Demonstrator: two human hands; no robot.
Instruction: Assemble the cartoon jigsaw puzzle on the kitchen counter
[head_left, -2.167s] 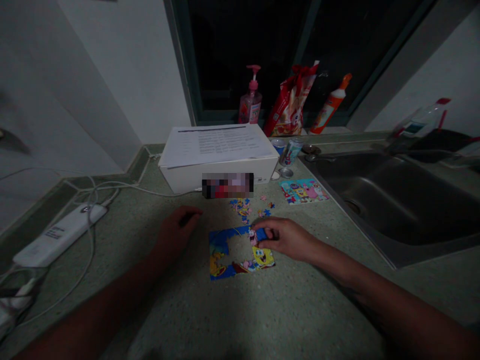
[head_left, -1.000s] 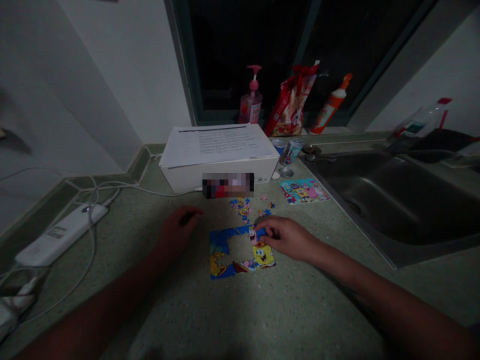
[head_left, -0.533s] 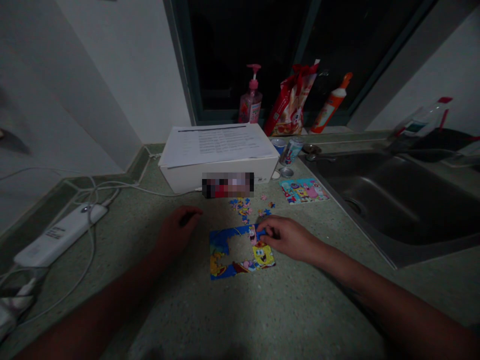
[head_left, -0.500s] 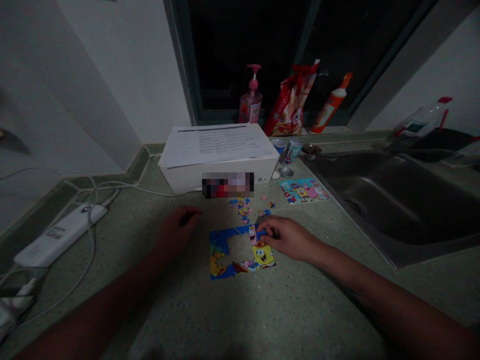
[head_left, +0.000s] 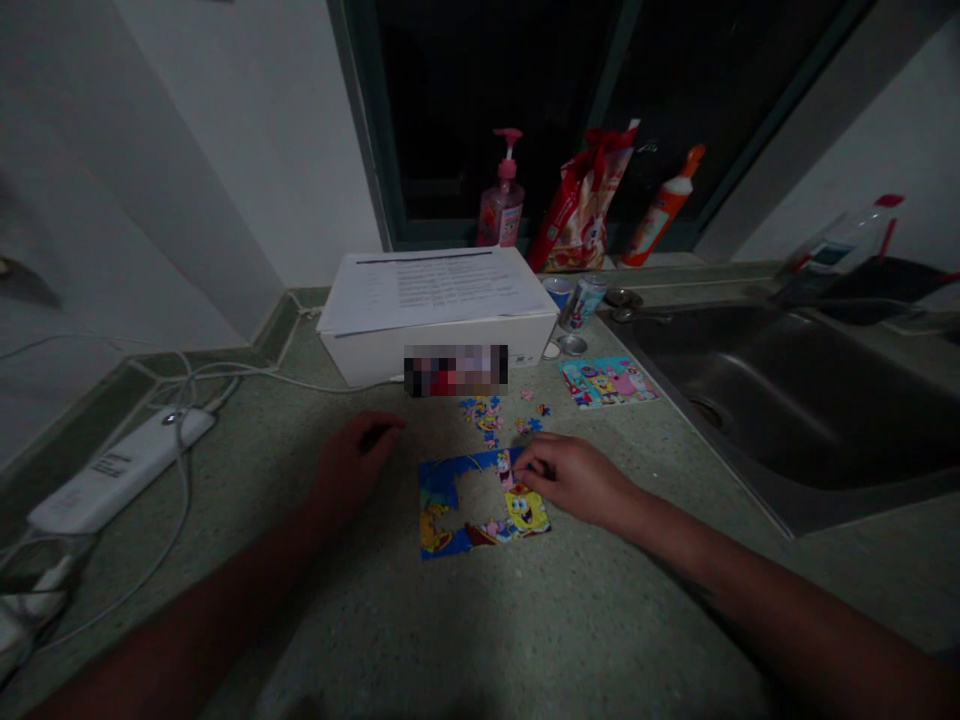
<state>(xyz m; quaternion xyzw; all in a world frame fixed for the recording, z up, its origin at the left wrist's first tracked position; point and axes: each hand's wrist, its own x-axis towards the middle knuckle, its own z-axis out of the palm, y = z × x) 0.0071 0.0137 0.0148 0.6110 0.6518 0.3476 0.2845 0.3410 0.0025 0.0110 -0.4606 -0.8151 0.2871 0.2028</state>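
A partly built SpongeBob jigsaw puzzle (head_left: 480, 530) lies on the speckled stone counter (head_left: 525, 625), with a gap of bare counter at its middle. My right hand (head_left: 570, 480) is at its upper right edge, with the fingertips gathered on a jigsaw piece (head_left: 519, 468). My left hand (head_left: 356, 462) rests curled on the counter just left of the puzzle, and nothing shows in its fingers. Loose jigsaw pieces (head_left: 486, 418) lie scattered above the puzzle. To their right is a SpongeBob picture card (head_left: 607, 383).
A white box (head_left: 375, 355) topped with printed papers stands behind the pieces. A steel sink (head_left: 780, 400) lies to the right. A white power strip (head_left: 120, 470) and cables (head_left: 184, 465) are on the left. A pump bottle (head_left: 501, 195) and a red bag (head_left: 581, 200) stand along the window.
My right fingertips have shifted slightly on the puzzle's upper right edge. My left hand stays in place.
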